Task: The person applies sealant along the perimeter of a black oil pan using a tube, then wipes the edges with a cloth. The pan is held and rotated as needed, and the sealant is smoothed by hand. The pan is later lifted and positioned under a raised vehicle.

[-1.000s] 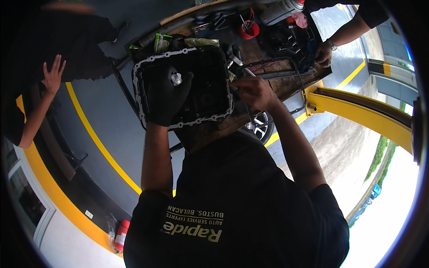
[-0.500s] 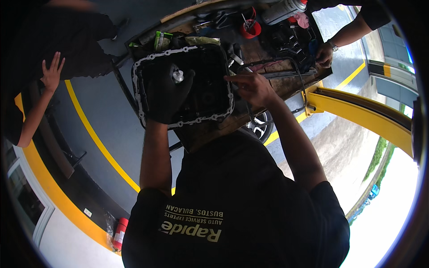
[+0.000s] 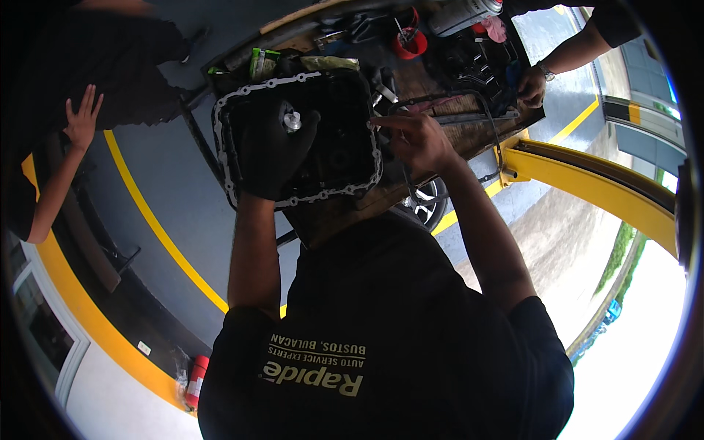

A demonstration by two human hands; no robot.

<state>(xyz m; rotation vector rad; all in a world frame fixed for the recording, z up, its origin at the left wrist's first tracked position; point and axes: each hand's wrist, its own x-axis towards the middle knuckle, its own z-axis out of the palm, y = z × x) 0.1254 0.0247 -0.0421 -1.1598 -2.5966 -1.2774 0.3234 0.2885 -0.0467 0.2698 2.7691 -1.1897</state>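
Note:
A black oil pan (image 3: 372,163) lies on the cluttered bench, a grey bead of sealant running along its bolt-holed rim. My left hand (image 3: 275,154), in a black glove, is over the left part of the pan. It is closed around a small silver sealant tube (image 3: 292,122), whose end pokes out by the thumb; the rest is hidden in the glove. At the pan's right side is my bare right hand (image 3: 424,143). Its index finger reaches out to the beaded rim, while the other fingers are bent, with nothing visible in them.
A thin black frame-shaped gasket (image 3: 493,121) hangs over the bench's right side. Behind the pan are a red cup (image 3: 409,45), a spray can (image 3: 466,16) and green packets (image 3: 264,64). Another person's hand (image 3: 532,86) rests at the far right; a second person's hand (image 3: 83,119) is at left.
My right index fingertip has slid a little way up the pan's right rim, away from me. The left hand keeps hold of the tube in nearly the same spot.

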